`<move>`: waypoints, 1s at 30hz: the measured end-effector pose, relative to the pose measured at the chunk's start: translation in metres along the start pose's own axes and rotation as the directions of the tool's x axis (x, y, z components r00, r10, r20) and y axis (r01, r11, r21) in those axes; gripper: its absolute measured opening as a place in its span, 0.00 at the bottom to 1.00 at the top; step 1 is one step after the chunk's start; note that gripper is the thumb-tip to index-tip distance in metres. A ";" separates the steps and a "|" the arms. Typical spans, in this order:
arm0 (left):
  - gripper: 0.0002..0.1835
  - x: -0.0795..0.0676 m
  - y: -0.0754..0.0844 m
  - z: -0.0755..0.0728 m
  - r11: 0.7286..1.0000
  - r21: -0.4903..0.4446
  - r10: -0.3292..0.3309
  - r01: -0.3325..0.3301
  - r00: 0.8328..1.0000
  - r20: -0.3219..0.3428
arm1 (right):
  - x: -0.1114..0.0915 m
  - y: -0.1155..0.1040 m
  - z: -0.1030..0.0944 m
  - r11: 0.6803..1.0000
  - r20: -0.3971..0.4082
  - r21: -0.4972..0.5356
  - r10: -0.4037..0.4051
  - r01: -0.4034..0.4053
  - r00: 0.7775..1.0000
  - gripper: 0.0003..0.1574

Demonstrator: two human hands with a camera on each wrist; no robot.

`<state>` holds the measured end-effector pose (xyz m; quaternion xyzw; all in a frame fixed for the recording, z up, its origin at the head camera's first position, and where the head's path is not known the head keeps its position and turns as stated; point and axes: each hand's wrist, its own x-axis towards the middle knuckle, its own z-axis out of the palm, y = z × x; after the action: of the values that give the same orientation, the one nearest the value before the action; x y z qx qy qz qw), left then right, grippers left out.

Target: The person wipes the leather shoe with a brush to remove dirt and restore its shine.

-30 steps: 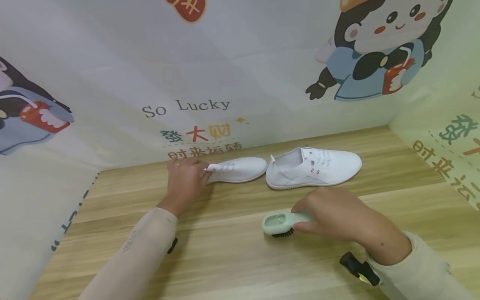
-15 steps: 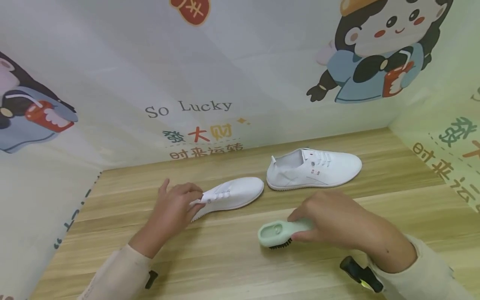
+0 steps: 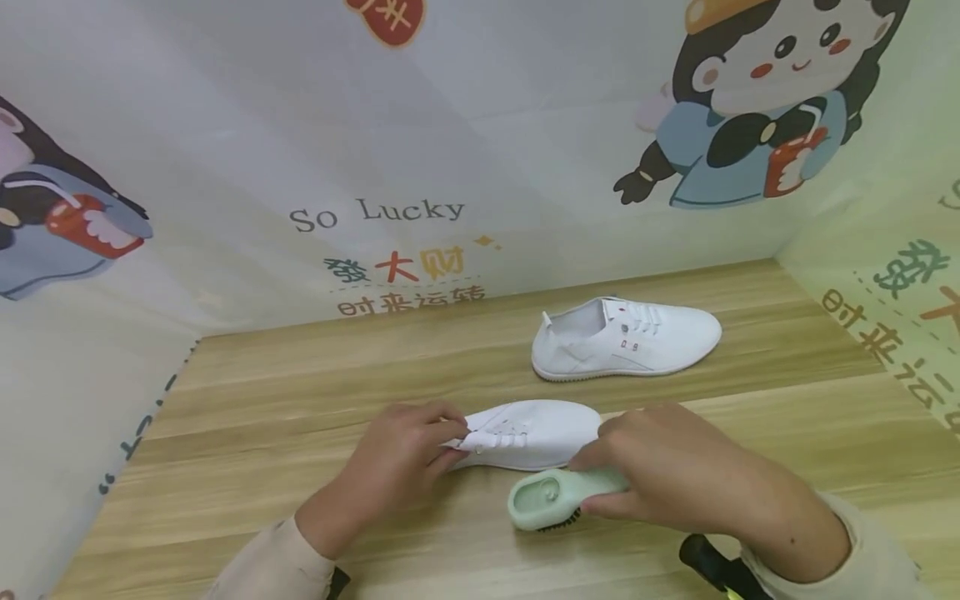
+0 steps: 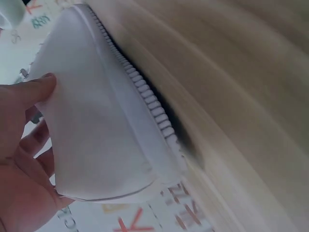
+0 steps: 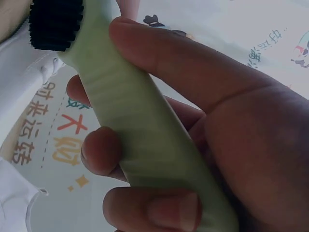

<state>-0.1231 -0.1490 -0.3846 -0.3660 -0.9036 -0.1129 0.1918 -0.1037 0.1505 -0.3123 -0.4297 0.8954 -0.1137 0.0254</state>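
My left hand pinches the collar of a white lace-up shoe, thumb on the outside and fingers inside the opening. In the left wrist view the shoe's side and ribbed sole edge show close to the wooden surface. My right hand grips a pale green brush by its handle, fingers wrapped round it. Black bristles point downward in the head view, and the brush head sits just in front of the shoe. The hand hides part of the shoe's toe; whether brush and shoe touch, I cannot tell.
A second white shoe lies farther back on the wooden surface, toe to the right. Behind it rises a pale printed backdrop, with side walls at left and right.
My left hand has drawn the white shoe toward me and to the right, away from the second shoe. The brush in my right hand has come slightly nearer to me.
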 end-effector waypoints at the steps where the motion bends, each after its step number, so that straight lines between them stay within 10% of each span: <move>1: 0.06 0.003 0.004 0.001 1.000 -0.005 -0.005 0.005 1.000 0.011 | 0.000 0.000 0.000 1.000 -0.001 -0.006 -0.001 0.001 1.000 0.09; 13: 0.19 0.018 0.025 -0.001 0.987 -0.012 -0.156 0.158 0.984 0.081 | 0.002 0.002 0.002 1.000 0.016 -0.006 0.019 -0.019 1.000 0.10; 22: 0.43 -0.014 -0.009 -0.007 0.882 -0.075 -0.427 0.466 0.855 0.295 | 0.003 0.004 0.004 1.000 0.018 -0.013 0.025 -0.025 1.000 0.08; 30: 0.39 -0.023 -0.027 0.003 0.882 -0.122 -0.375 0.455 0.835 0.401 | 0.006 0.005 0.007 1.000 0.028 0.010 0.026 -0.026 0.999 0.08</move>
<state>-0.1278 -0.1813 -0.3989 -0.1928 -0.9637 -0.1778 -0.0496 -0.1102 0.1480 -0.3199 -0.4194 0.8999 -0.1118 0.0416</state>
